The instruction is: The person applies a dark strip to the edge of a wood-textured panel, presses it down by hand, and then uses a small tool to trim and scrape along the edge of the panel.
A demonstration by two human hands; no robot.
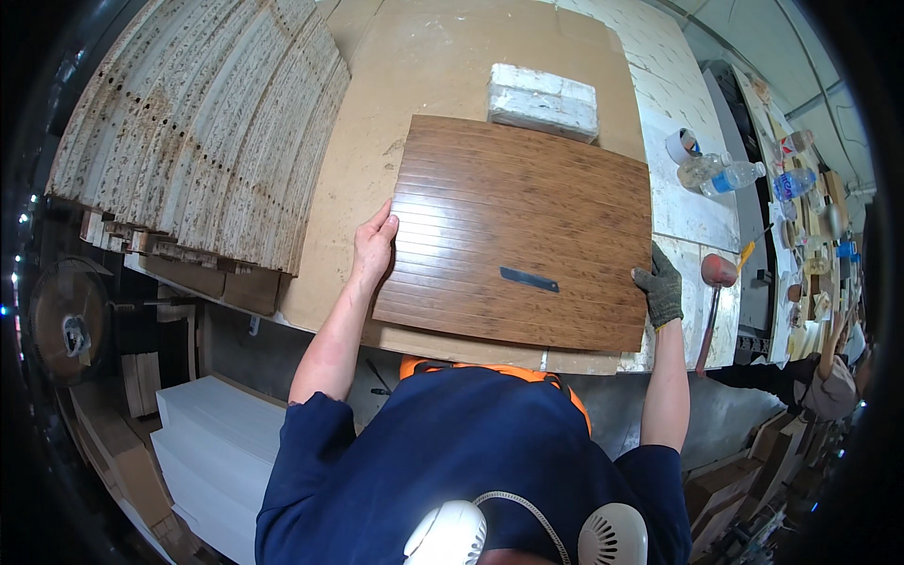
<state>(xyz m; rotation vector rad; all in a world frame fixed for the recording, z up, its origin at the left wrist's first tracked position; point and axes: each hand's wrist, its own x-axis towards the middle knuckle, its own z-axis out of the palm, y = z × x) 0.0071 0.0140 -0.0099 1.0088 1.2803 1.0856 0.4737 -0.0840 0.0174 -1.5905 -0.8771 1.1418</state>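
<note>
A brown wood-grain panel [527, 226] with grooved lines lies flat in front of me on a cardboard-covered table. My bare left hand [375, 243] grips its left edge, the thumb by the top face and the other fingers partly hidden. On the opposite side, my right hand [661, 287], in a dark knitted glove, holds the right edge. A short dark flat blade-like strip [529, 279] rests on the panel, nearer the right hand and touched by neither. Just behind the panel's far edge sits a white, scuffed block [543, 102].
A tall stack of speckled boards [202, 141] stands at the left. Right of the panel are a red-headed mallet [718, 271], a tape roll [682, 145] and plastic bottles [734, 177]. A fan [71, 320] is at far left; another person [829, 381] is at far right.
</note>
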